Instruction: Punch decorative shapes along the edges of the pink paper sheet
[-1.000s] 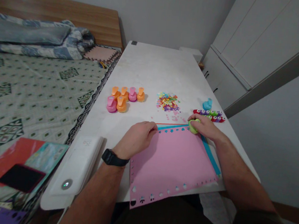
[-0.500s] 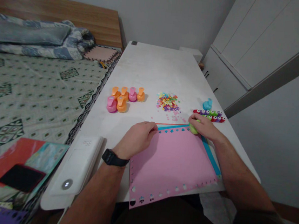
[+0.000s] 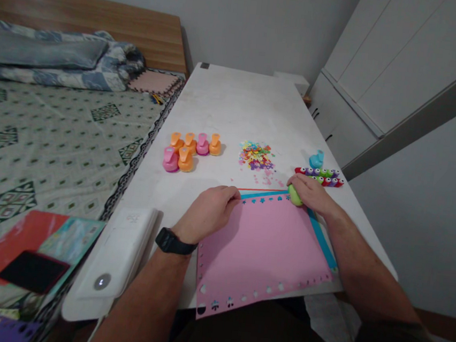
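A pink sheet of paper (image 3: 269, 245), punched with small shapes along its edges, lies at the table's near side over blue paper (image 3: 320, 239). My left hand (image 3: 214, 210) pinches the pink sheet near its far left corner; a black watch is on that wrist. At the sheet's far right corner, my right hand (image 3: 310, 192) is closed around a green craft punch (image 3: 295, 196), partly hidden by the fingers. Beyond the sheet lies a pile of colourful paper cutouts (image 3: 256, 155).
Several orange and pink craft punches (image 3: 186, 159) stand at left. A blue punch (image 3: 317, 159) and rows of small punches (image 3: 326, 173) are beyond my right hand. A white device (image 3: 117, 252) sits at the table's left edge, beside a bed (image 3: 59, 160) bearing a phone (image 3: 34, 271).
My right fingers have shifted slightly on the green punch, showing more of it. The pink sheet's near edge has moved a little left. My left hand stays in place.
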Demonstrator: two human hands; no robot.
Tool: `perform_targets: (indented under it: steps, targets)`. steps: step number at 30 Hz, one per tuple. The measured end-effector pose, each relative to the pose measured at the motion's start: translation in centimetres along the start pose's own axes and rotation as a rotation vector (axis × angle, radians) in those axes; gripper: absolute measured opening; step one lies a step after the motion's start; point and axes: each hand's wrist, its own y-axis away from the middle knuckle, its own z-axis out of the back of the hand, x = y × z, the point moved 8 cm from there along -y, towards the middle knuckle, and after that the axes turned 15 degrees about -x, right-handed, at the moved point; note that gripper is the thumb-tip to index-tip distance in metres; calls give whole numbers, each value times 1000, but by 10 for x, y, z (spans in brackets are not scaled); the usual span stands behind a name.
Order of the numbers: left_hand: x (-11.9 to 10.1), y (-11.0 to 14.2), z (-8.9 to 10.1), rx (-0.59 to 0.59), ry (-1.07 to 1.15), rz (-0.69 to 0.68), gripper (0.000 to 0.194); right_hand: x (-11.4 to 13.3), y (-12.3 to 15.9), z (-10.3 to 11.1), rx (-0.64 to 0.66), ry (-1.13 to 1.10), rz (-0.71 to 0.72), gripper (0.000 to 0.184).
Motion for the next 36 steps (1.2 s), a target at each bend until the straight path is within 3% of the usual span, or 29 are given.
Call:
perform_targets:
  steps: [36]
  targets:
    - [-1, -1, 1, -5, 0, 9, 18, 7, 0, 1, -92, 139, 34, 32]
